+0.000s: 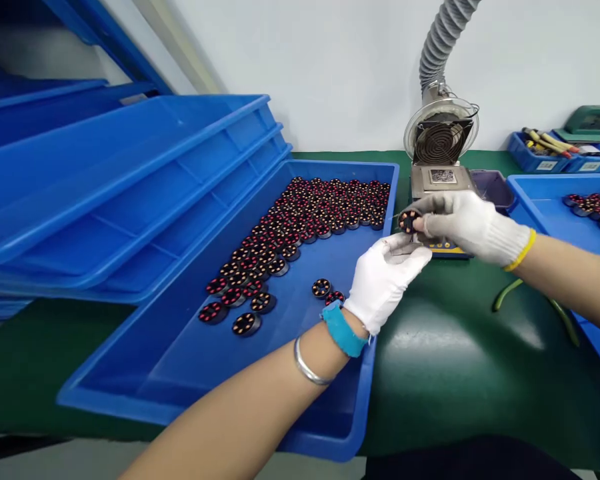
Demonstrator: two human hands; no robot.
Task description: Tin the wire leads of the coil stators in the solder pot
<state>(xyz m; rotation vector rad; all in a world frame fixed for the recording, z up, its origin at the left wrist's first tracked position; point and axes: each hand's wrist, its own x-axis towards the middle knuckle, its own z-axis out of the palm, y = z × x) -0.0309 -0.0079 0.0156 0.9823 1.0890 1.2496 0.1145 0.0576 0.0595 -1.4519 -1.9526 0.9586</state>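
Ring part [407, 221]: pinched in right hand [457, 223], studded face showing
Left hand [386, 275]: just below it, grip unclear

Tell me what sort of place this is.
Most likely a factory workbench for small parts: a blue tray holds many near-identical round black parts, more blue trays are stacked beside it, and a ribbed duct comes down to a round fan grille.
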